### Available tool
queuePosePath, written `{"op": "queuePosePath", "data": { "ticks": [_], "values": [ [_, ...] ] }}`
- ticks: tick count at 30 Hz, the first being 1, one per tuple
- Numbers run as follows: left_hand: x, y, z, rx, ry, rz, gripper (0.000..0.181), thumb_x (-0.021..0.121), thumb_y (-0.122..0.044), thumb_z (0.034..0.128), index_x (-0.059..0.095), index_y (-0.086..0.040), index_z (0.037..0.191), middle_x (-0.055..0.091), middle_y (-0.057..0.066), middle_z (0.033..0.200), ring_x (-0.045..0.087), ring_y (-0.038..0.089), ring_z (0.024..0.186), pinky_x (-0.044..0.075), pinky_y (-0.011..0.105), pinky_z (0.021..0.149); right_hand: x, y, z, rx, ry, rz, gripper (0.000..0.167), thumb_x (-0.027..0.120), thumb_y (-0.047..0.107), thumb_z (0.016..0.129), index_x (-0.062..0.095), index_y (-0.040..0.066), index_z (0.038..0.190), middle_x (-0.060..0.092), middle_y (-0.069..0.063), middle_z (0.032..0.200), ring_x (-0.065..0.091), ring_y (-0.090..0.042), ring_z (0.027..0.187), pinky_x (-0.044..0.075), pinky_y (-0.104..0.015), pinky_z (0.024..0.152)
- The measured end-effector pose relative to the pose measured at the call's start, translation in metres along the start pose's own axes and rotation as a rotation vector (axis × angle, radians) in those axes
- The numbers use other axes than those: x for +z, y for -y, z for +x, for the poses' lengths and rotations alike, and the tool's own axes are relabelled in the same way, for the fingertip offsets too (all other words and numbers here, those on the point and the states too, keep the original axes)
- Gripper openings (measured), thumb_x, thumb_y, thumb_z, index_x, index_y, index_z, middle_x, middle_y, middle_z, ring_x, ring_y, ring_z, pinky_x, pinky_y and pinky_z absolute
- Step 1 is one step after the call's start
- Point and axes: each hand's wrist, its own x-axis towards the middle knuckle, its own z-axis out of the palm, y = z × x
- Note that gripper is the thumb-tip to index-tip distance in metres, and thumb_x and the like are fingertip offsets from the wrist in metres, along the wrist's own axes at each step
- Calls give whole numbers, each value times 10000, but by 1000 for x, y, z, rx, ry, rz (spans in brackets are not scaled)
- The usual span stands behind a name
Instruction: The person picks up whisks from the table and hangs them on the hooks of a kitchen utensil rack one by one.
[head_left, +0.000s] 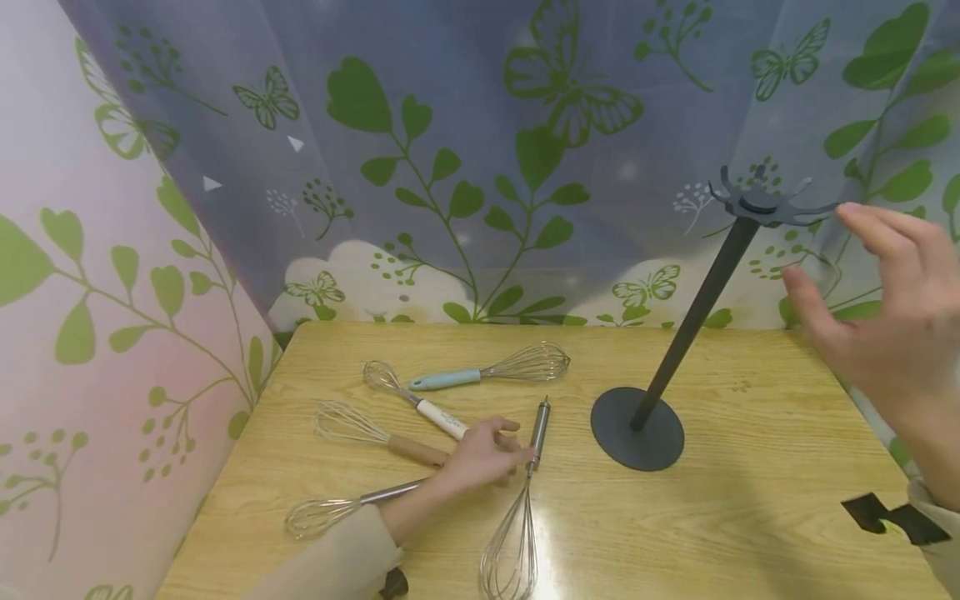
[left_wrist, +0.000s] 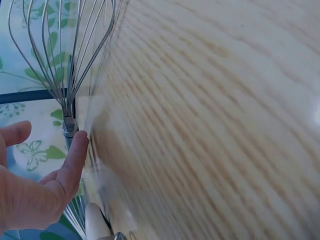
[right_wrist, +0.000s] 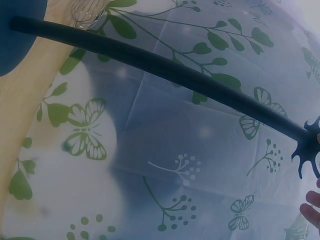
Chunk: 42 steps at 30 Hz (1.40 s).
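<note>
Nearest, an all-steel balloon whisk [head_left: 530, 472] lies on the yellow wood-grain counter [head_left: 600, 533]; the left hand [head_left: 486, 454], its grip loosely spread and empty, has a fingertip at the handle [head_left: 540, 427]. Left of it lie four whisks [head_left: 417, 450] with blue, white, tan and steel handles. The right hand [head_left: 896, 321], grip empty and parted, is beside the dark grey hooked stand [head_left: 689, 328]. Behind hangs a leaf-printed curtain [head_left: 465, 83].

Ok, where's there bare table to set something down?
The widest bare patch of table runs from the round stand base toward the right edge. A narrower strip lies between base and large steel whisk. The left is crowded: left hand, blue-handled whisk, white-handled whisk, brown-handled whisk, small steel whisk.
</note>
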Motion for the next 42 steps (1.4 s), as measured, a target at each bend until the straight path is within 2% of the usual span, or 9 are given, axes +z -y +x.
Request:
{"op": "queuePosePath", "data": {
  "ticks": [2, 6, 8, 13, 19, 25, 31, 38, 42],
  "values": [
    [1, 1, 1, -3, 10, 1, 687, 798, -292, 945, 528, 52, 1474, 743, 210, 1171, 779, 279, 828, 667, 378, 715, 2, 1, 3, -3, -6, 9, 637, 611, 500, 1004, 656, -78, 1269, 666, -354, 1210, 615, -533, 1157, 476, -324, 1188],
    [3, 4, 3, -5, 17, -4, 676, 806, -281, 941, 538, 55, 1462, 749, 206, 1149, 781, 263, 810, 670, 363, 706, 5, 1, 7, 7, -25, 17, 593, 618, 459, 1003, 662, -80, 1247, 664, -351, 1203, 604, -552, 1101, 437, -197, 1137],
    [4, 5, 4, -16, 18, -9, 664, 809, -276, 938, 548, 51, 1454, 752, 189, 1133, 776, 245, 808, 670, 354, 703, 6, 0, 7, 13, -16, 15, 586, 616, 459, 1012, 666, -76, 1246, 665, -344, 1212, 602, -547, 1112, 426, -188, 1138],
    [7, 5, 4, -42, 23, -37, 641, 817, -242, 929, 560, 49, 1440, 764, 156, 1083, 759, 216, 819, 669, 343, 704, 9, -5, 8, 11, 7, 15, 533, 629, 431, 1024, 708, -59, 1221, 687, -327, 1210, 616, -532, 1153, 478, -321, 1177],
    [8, 4, 5, -55, 10, -51, 593, 818, -191, 921, 585, 60, 1405, 758, 133, 1018, 742, 190, 784, 667, 341, 678, 14, -6, 9, 3, -29, 4, 401, 658, 314, 1012, 736, -43, 1177, 705, -313, 1177, 640, -542, 1098, 519, -403, 1150],
    [11, 5, 9, -65, -14, -69, 533, 817, -159, 920, 613, 69, 1357, 767, 123, 961, 723, 152, 727, 659, 307, 650, 17, 0, 14, 13, -72, 12, 371, 672, 291, 1016, 740, -48, 1150, 711, -317, 1145, 641, -547, 1081, 522, -432, 1137],
    [13, 6, 13, -81, -26, -89, 501, 816, -130, 915, 628, 71, 1334, 780, 126, 936, 717, 140, 702, 654, 305, 626, 18, 2, 17, 30, -98, 14, 299, 694, 228, 1012, 760, -39, 1130, 717, -328, 1101, 637, -560, 1045, 523, -402, 1128],
    [17, 5, 18, -97, -29, -116, 478, 812, -132, 915, 639, 68, 1313, 774, 115, 886, 693, 128, 665, 635, 280, 580, 16, -3, 17, 29, -61, 10, 276, 679, 194, 1022, 760, -41, 1143, 707, -337, 1111, 621, -563, 1060, 495, -410, 1145],
    [20, 5, 18, -111, -25, -132, 426, 808, -122, 916, 657, 69, 1265, 761, 120, 864, 670, 124, 628, 632, 272, 567, 16, -4, 16, 36, -67, 16, 291, 683, 217, 1023, 766, -41, 1130, 708, -342, 1097, 620, -567, 1050, 491, -385, 1144]
  ]
}}
